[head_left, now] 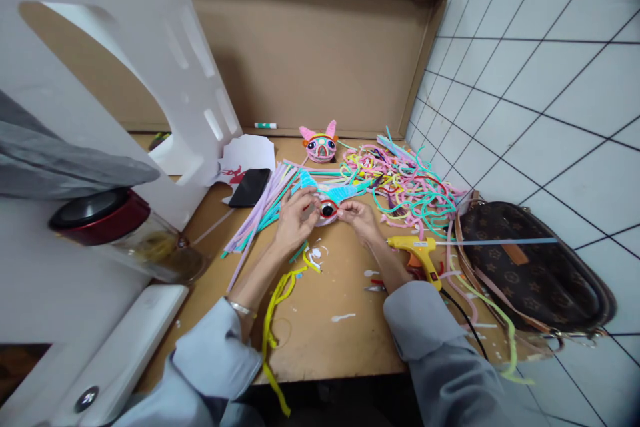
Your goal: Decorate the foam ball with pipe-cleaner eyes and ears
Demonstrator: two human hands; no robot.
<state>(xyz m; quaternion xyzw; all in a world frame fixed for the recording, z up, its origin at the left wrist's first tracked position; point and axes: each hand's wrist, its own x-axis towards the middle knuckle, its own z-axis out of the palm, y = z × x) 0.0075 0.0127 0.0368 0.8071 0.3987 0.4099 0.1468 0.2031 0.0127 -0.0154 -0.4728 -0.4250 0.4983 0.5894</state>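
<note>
Between my hands is a pipe-cleaner animal face [336, 193] with bright blue, ear-like parts and a large black eye. A red pipe cleaner [330, 202] curves around the eye. My left hand [296, 217] has its fingers curled in and its fingertips at the face's left edge. On the opposite side, my right hand [361, 219] pinches the end of the red strip between thumb and finger. The fingers cover part of the face. A finished-looking pink pipe-cleaner animal head [321, 145] sits farther back.
Loose pipe cleaners [415, 187] are heaped at right, and straight ones [263, 210] lie at left beside a black phone [250, 187]. A yellow glue gun [423, 259] lies by my right forearm, near a brown bag [530, 273]. A glass jar [150, 240] is at left.
</note>
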